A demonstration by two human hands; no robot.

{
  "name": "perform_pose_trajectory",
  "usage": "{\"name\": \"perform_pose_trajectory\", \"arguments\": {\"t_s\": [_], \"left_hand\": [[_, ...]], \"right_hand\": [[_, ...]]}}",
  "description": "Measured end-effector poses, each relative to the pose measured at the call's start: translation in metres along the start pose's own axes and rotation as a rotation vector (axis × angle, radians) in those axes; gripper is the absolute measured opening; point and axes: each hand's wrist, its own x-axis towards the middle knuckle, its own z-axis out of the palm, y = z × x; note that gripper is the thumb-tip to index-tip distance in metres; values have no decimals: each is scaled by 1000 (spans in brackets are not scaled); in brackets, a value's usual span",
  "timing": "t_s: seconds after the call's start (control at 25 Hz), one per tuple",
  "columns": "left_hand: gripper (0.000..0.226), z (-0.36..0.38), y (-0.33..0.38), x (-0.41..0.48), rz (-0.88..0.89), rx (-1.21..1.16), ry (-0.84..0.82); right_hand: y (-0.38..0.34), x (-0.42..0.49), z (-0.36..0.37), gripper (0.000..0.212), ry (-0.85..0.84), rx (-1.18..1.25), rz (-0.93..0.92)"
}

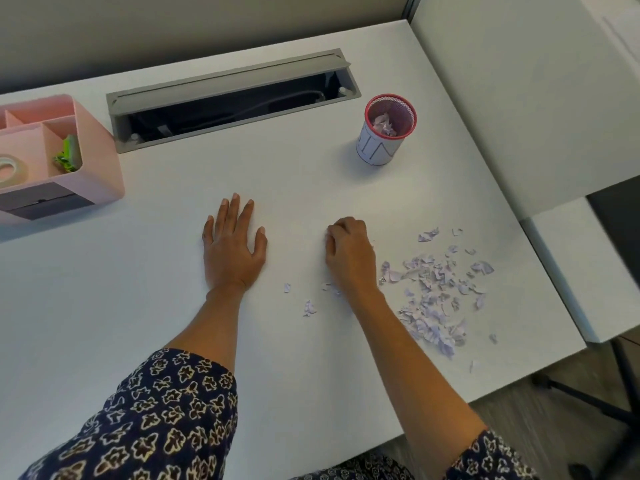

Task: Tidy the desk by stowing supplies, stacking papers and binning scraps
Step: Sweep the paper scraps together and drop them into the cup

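My left hand point(234, 246) lies flat on the white desk point(138, 289), fingers straight. To its right, my right hand point(349, 252) has its fingers curled, and a bit of pale paper shows at the fingertips. A heap of lilac paper scraps point(434, 294) spreads on the desk just right of my right wrist, with a few stray bits point(309, 307) between my forearms. The small mesh bin point(386, 129) with a red rim stands beyond my right hand and holds some scraps.
A pink desk organiser point(97, 157) sits at the far left with a tape roll point(10, 169) and green clips point(67, 155) inside. An open grey cable tray point(232, 98) runs along the back. The desk's right edge point(540, 265) lies close to the scraps.
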Motion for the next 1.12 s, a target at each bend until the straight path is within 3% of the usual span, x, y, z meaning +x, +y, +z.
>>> {"name": "perform_pose_trajectory", "arguments": {"t_s": [0.16, 0.44, 0.6, 0.72, 0.88, 0.96, 1.04, 1.12], "left_hand": [[54, 1, 0, 1, 15, -6, 10], [55, 2, -3, 0, 31, 0, 11], [55, 4, -3, -2, 47, 16, 10], [54, 4, -6, -4, 66, 28, -1], [55, 8, 14, -19, -14, 60, -9], [57, 14, 31, -34, -66, 73, -16], [60, 18, 45, -42, -75, 71, -41], [61, 20, 55, -42, -35, 72, -63]], "right_hand": [[-15, -33, 7, 24, -8, -88, -53], [-30, -90, 35, 40, -110, -162, -320], [4, -101, 28, 29, 39, -214, -505], [40, -96, 7, 16, 159, -299, -503], [77, -86, -30, 12, 284, -280, -302], [83, -84, -49, 42, 231, -188, -32], [87, -83, -62, 85, 26, -171, 275], [92, -82, -72, 111, -173, -151, 435]]}}
